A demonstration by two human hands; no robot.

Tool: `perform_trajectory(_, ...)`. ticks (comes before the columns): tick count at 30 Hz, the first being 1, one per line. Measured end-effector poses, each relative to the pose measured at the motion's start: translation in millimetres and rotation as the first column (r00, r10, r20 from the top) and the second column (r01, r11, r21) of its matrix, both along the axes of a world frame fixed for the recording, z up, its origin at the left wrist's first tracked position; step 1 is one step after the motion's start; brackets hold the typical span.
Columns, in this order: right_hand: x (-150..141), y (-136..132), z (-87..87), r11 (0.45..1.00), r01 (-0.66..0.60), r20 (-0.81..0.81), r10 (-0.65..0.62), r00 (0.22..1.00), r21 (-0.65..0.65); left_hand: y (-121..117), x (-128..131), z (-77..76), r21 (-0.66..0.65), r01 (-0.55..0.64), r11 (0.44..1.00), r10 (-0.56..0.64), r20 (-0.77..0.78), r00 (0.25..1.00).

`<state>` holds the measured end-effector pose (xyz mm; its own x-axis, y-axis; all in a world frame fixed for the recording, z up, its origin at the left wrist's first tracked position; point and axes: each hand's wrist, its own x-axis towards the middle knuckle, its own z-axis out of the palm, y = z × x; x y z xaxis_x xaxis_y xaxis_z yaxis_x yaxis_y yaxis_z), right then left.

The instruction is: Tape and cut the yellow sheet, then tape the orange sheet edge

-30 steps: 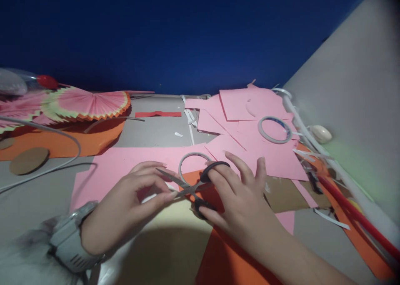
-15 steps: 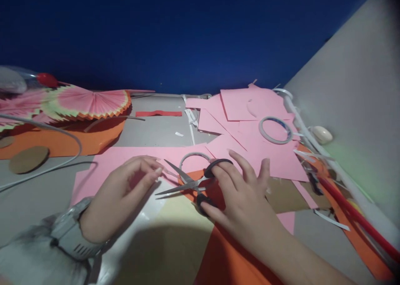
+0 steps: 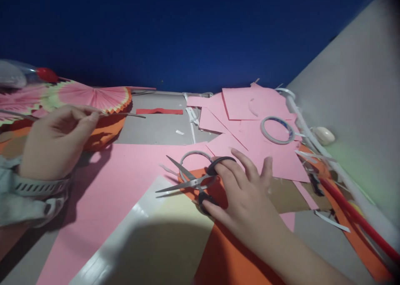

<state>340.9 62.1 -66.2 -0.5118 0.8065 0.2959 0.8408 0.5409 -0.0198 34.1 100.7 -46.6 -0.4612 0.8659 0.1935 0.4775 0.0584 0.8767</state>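
My left hand [image 3: 59, 141] is at the left with its thumb and fingertips pinched at a thin brownish strip [image 3: 125, 114]; the strip's far end sticks out to the right. My right hand [image 3: 250, 193] has fingers through the black handles of a pair of scissors [image 3: 193, 182], whose blades are spread and point left. Just behind the blades a roll of clear tape [image 3: 195, 153] lies on the papers, and its loose end [image 3: 168, 170] curls out to the left. Under the scissors are pink paper [image 3: 125, 172], an orange sheet [image 3: 243, 256] and a pale yellow sheet [image 3: 178, 212].
Pleated pink paper fans [image 3: 93, 96] lie at the back left, near a bottle with a red cap [image 3: 46, 74]. Pink sheets [image 3: 256, 103] pile up at the back right under another tape roll [image 3: 277, 130]. A red strip [image 3: 159, 111] lies at the back; a red tube [image 3: 359, 216] runs along the right.
My left hand has left the tape's loose end and moved left and back to the thin brownish strip. My right hand and the scissors stay nearly in place.
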Motion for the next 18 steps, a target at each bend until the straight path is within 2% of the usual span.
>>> perform_trajectory(3, 0, 1, -1.6, 1.000, -0.005, -0.007, 0.005, 1.000, 0.002, 1, -3, -8.5, 0.025, 0.067, 0.997, -0.063, -0.130, 0.990)
perform_trajectory(6, 0, 1, -2.1, 1.000, -0.001, -0.009, 0.001, 1.000, 0.000, 2, -5, -14.1, 0.053, 0.152, 0.987, -0.148, -0.079, 0.986)
perform_trajectory(8, -1, 1, -1.7, 1.000, -0.003, -0.006, 0.003, 1.000, 0.005, 3, -5, -16.1, 0.108, 0.175, 0.979, -0.162, -0.116, 0.980)
perform_trajectory(12, 0, 1, -0.9, 1.000, -0.015, -0.008, 0.015, 1.000, 0.011, 2, -4, -17.7, 0.093, 0.084, 0.992, -0.054, -0.287, 0.957)
perform_trajectory(18, 0, 2, -0.4, 0.999, -0.030, -0.020, 0.030, 0.999, 0.010, -2, -1, -17.0, -0.001, 0.017, 1.000, -0.016, -0.255, 0.967)
